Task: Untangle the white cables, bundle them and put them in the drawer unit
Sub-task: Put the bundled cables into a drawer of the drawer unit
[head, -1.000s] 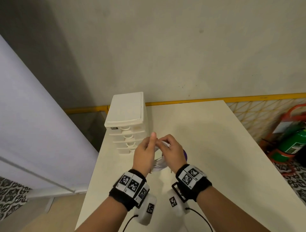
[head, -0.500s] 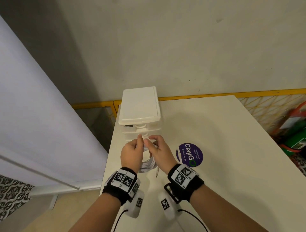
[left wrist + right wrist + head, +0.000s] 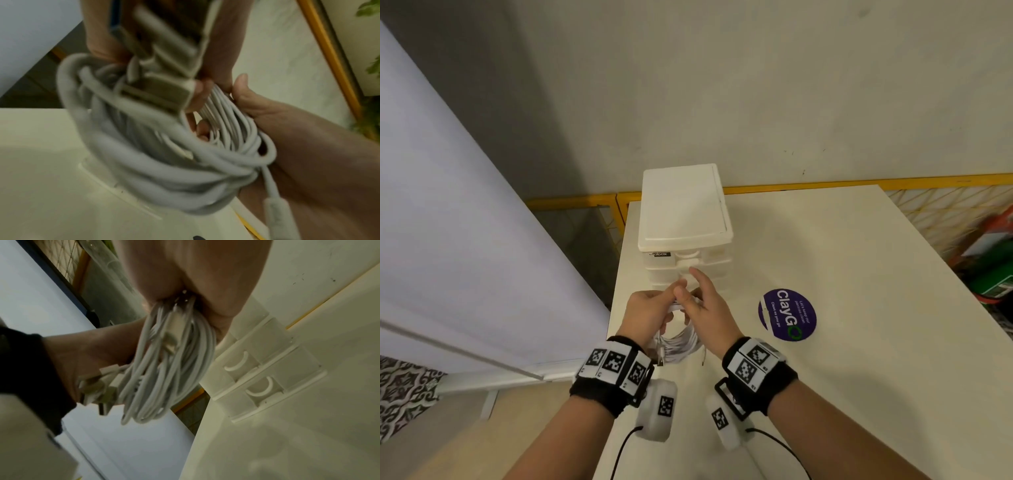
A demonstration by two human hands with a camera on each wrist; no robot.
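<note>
The white cables are wound into one coil (image 3: pixel 678 344) that hangs between my two hands just in front of the white drawer unit (image 3: pixel 683 212). My left hand (image 3: pixel 669 293) grips the coil's top together with several plugs (image 3: pixel 164 84). My right hand (image 3: pixel 690 291) pinches the same coil (image 3: pixel 164 170) from the right, thumb on the strands, while its index finger reaches out to the drawer fronts. In the right wrist view the coil (image 3: pixel 164 369) dangles beside the drawers (image 3: pixel 265 369), which are all closed. One loose plug end (image 3: pixel 275 209) trails below.
The drawer unit stands at the far left corner of the cream table (image 3: pixel 842 377). A round purple sticker (image 3: pixel 787 315) lies to the right of my hands. A yellow rail (image 3: pixel 859 181) runs behind the table, and a blue-white panel (image 3: pixel 448 222) stands to its left.
Both hands have carried the coil forward to the drawer fronts. My right index finger, curled before, now stretches toward the drawers.
</note>
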